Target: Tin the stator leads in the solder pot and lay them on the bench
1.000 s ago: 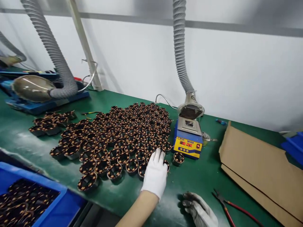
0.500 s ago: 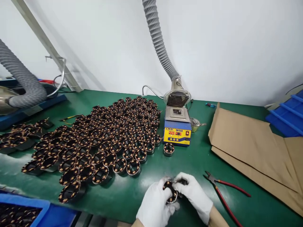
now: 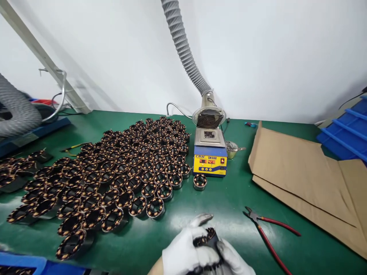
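"From the head view, where is the coil ring [image 3: 212, 240]?"
"Between your gloved hands, over the near part of the green bench [image 3: 229, 202]. Your left hand [image 3: 182, 250] curls around it, and your right hand [image 3: 233, 261] grips its side."
"How should it handle?"
"Likely stiff, with some weight, maybe slick against cloth. Its coppery ends look easily bent, so you'd best hold the dark outer wall."
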Available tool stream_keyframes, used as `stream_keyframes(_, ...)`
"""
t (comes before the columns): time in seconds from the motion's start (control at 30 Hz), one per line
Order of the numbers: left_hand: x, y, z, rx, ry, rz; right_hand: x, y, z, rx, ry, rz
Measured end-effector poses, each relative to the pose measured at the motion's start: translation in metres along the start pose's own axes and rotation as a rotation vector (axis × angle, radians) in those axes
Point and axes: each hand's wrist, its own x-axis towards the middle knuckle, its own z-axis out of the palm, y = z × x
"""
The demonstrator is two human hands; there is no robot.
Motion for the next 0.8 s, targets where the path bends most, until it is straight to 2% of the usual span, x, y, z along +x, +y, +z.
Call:
stream_keyframes(0.13, -0.005, -0.016, 0.003, 0.342, 0.122, 0.197, 0.006, 0.010, 0.000, 0.189, -0.010, 0.034)
stream_keyframes(0.2, -0.006, -0.014, 0.004, 0.331, 0.109, 0.285, 0.008, 0.008, -0.003, 0.219, -0.026, 0.039)
stream_keyframes(0.27, -0.001, -0.004, 0.003, 0.222, 0.103, 0.301, 0.010, 0.007, -0.006, 0.240, -0.052, 0.024)
stream_keyframes(0.3, 0.003, 0.003, 0.002, 0.143, 0.116, 0.276, 0.011, 0.007, -0.006, 0.241, -0.064, 0.009)
stream_keyframes(0.4, 0.018, 0.020, -0.004, -0.159, 0.245, 0.058, 0.012, 0.008, -0.007, 0.194, -0.125, -0.009)
stream_keyframes(0.5, 0.024, 0.021, -0.013, -0.401, 0.398, 0.002, 0.013, 0.008, -0.007, 0.206, -0.160, 0.024)
stream_keyframes(0.57, 0.022, 0.018, -0.014, -0.350, 0.360, 0.002, 0.013, 0.008, -0.006, 0.260, -0.137, 0.030)
stream_keyframes(0.67, 0.015, 0.015, 0.000, -0.164, 0.245, -0.041, 0.014, 0.011, -0.002, 0.297, -0.078, -0.017)
stream_keyframes(0.73, 0.014, 0.016, 0.014, -0.210, 0.318, -0.027, 0.013, 0.013, 0.000, 0.288, -0.038, -0.054)
stream_keyframes(0.8, 0.017, 0.018, 0.022, -0.383, 0.416, -0.067, 0.011, 0.013, 0.002, 0.262, -0.021, -0.061)
